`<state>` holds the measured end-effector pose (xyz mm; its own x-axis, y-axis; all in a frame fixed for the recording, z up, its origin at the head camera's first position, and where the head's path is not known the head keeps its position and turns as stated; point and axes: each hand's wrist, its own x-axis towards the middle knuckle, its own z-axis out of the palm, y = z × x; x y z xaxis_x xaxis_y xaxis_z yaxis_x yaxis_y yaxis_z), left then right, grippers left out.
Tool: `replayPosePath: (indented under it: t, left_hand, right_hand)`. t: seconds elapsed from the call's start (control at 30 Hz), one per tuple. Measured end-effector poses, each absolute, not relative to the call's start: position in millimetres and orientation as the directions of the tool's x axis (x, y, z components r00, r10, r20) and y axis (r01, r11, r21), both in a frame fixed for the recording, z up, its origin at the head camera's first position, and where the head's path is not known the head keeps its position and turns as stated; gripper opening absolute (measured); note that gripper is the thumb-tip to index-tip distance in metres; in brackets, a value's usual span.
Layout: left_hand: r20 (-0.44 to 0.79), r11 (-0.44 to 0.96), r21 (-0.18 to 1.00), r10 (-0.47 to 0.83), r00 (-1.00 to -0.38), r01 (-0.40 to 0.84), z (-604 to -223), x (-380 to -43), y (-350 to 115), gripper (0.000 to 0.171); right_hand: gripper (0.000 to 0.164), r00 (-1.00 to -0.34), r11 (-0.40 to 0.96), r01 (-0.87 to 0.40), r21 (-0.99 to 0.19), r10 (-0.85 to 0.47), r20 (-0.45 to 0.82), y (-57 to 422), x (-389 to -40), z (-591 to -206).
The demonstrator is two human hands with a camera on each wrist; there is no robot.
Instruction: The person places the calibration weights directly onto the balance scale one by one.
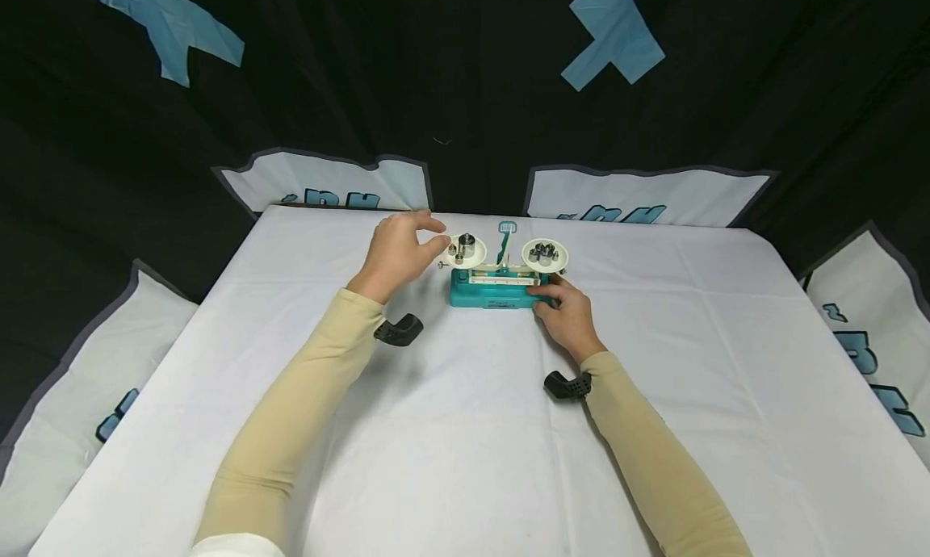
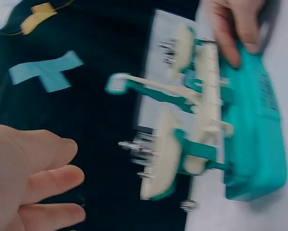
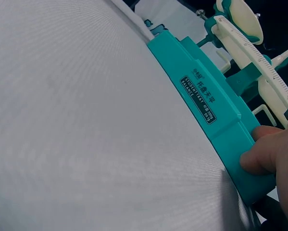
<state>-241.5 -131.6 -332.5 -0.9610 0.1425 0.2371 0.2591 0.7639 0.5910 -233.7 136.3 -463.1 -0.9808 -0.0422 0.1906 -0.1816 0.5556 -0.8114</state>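
Note:
A teal and cream tray balance [image 1: 496, 297] stands at the far middle of the table, with several metal weights in each pan. My left hand [image 1: 401, 250] hovers beside the left pan [image 1: 479, 258], thumb and fingers spread apart. Nothing sits between those fingers [image 2: 59, 183] in the left wrist view, where the balance looks blurred. The right hand [image 1: 568, 315] grips the right end of the base, thumb on its front face. From the right wrist, the printed label [image 3: 197, 99] and white scale beam [image 3: 259, 60] show. A pointer [image 1: 504, 246] rises between the pans.
White cloth covers the table [image 1: 465, 428]. Behind it hangs a black curtain [image 1: 479, 113] with pieces of blue tape [image 1: 613, 32]. White printed panels [image 1: 647, 198] border the far edge and sides. Each wrist wears a black camera mount [image 1: 400, 330].

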Motion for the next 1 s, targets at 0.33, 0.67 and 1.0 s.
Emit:
replayPosePath:
  t: [0.33, 0.67, 1.0]
  left_hand:
    - [0.184, 0.811, 0.557, 0.090, -0.979, 0.179, -320, -224, -149, 0.044]
    - [0.059, 0.882, 0.465, 0.053, -0.997, 0.074, -320, -205, -171, 0.074]
    - [-0.088, 0.925, 0.379, 0.066, -0.994, 0.028, -328, -201, -173, 0.083]
  right_hand:
    - [0.026, -0.981, 0.556, -0.182, -0.811, -0.041, 0.191, 136, -234, -462]
    - [0.026, -0.982, 0.560, -0.179, -0.809, -0.047, 0.185, 135, -235, -461]
    - [0.027, -0.986, 0.566, -0.156, -0.809, -0.046, 0.159, 136, -234, -461]
